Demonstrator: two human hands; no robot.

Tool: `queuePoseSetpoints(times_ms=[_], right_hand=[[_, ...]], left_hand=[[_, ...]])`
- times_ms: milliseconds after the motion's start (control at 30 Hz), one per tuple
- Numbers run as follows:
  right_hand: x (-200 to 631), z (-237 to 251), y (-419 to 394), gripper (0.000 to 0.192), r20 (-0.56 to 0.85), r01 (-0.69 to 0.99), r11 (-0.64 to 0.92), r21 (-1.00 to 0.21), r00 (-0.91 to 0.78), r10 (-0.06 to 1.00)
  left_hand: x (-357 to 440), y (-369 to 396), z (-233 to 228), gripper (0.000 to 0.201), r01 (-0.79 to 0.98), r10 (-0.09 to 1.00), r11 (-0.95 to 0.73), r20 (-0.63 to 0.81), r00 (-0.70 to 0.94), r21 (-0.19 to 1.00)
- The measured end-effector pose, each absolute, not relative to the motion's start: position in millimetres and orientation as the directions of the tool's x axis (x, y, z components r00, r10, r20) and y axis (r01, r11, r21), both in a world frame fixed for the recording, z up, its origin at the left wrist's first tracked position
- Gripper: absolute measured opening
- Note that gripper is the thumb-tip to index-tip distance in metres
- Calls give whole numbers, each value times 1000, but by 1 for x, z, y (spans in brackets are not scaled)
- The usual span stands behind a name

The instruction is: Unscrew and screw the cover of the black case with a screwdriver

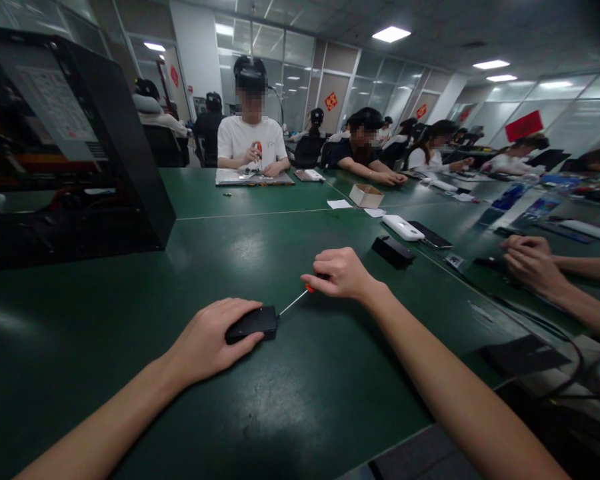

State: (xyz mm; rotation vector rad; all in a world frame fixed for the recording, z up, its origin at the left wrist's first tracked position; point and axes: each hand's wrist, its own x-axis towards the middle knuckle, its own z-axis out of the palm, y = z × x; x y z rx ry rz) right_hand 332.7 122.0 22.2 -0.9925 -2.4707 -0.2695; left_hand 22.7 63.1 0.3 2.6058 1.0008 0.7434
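Head view, over a long green table [130,373]. Left hand [207,343] pressed flat over a small black device [253,323], fingers curled along its near edge, pinning it to the tabletop a little left of centre. Right hand [343,273] closed around the handle of a small screwdriver [297,300], only a red collar showing below the fingers, thin metal shaft slanting down-left to touch the device's right end. Both forearms bare, reaching in from the bottom edge.

Just beyond the right hand, a black rectangular block [393,251]; farther back, a white oblong case [403,228] beside a dark phone [430,234]. Small open cardboard box [366,195] and scraps of white paper [340,204] near the table's middle. At left, a big black computer case [80,153] bearing a printed white sheet, text too blurred to read. At right edge, a neighbour's two hands [533,263] together on the table, black cables [540,327] trailing toward the near corner.

Across the table, a person in a white T-shirt [251,140] working with a red-handled tool over a flat tray; more seated workers lined up to the right. Red diamond signs [331,101] on the glass partitions behind, characters not legible. No brand name readable anywhere.
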Motion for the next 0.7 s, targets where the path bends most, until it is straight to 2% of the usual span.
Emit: queuePoseSetpoints(times_ms=[100,200,367,433,500,600,700], right_hand=[[329,16,124,57,474,690,724,19,-644,601],[324,9,128,57,491,664,742,93,-678,546],[317,13,127,59,694,652,678,340,-661,287],[315,21,121,57,752,662,628,409,-634,179],[313,30,114,53,764,653,608,452,-635,114],[309,38,106,49,757,649,604,463,-644,113],[304,36,104,49,706,653,644,398,-667,241]], left_hand=[[22,64,0,39,542,670,-740,361,649,398],[21,66,0,40,537,659,-748,348,667,390],[21,68,-3,37,542,659,-751,369,655,378],[21,68,-3,36,550,671,-741,377,639,387],[21,68,-4,35,559,687,-726,386,616,400],[22,67,-5,33,583,718,-696,388,578,418],[24,66,-5,33,599,735,-678,385,558,427]])
